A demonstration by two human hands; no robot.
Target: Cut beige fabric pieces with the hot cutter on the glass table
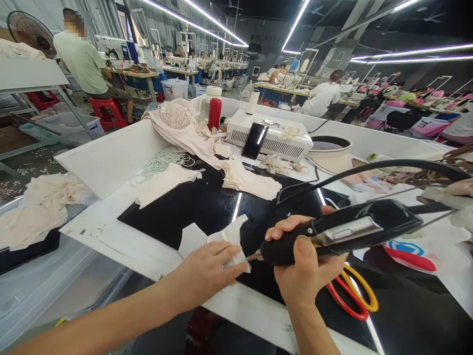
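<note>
My left hand (209, 273) lies over a small white fabric piece (192, 237) at the near edge of the black glossy board (166, 217), fingers stretched out and pressing it down. In my right hand (305, 266) is a black corded handheld tool (332, 234), its metal tip pointing left and meeting the fabric edge beside my left fingertips. My right fingers wrap round its body. Beneath the tool lie scissors (354, 293) with red and yellow handles. Stacked beige fabric pieces (251, 182) rest farther back on the board.
Behind the board stand a white vented box (269, 133), a leaning phone (254, 140), a red bottle (215, 114) and lace garments (177, 121). The tool's black cable (354, 170) arches across the right side. A seated person (83, 61) is at far left.
</note>
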